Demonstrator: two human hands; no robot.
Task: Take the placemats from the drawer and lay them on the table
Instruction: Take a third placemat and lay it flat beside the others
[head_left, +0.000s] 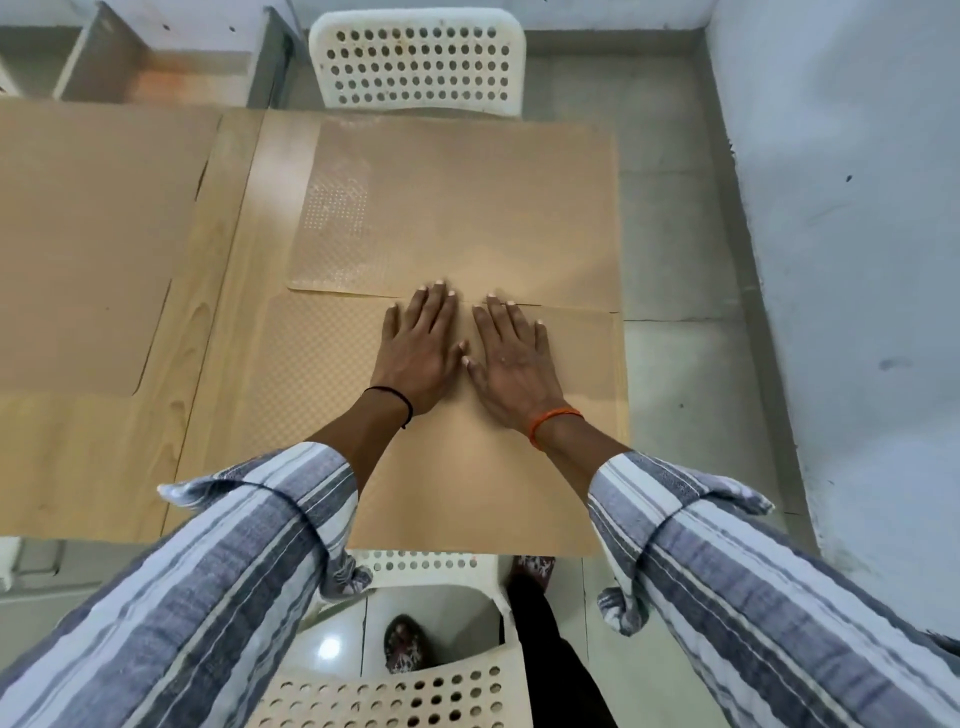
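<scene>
Head view — left hand (415, 353) and right hand (511, 364), both flat, fingers spread, gripping nothing, press the near mat (467, 467) on the surface (223, 291); fingertips reach its far edge, apparently overlapping the far mat (467, 208).

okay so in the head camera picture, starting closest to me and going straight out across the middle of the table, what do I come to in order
Perforated cream plastic chair back → near tan textured placemat → left hand and right hand, flat side by side → far tan textured placemat → white perforated plastic chair beyond the wooden table.
</scene>
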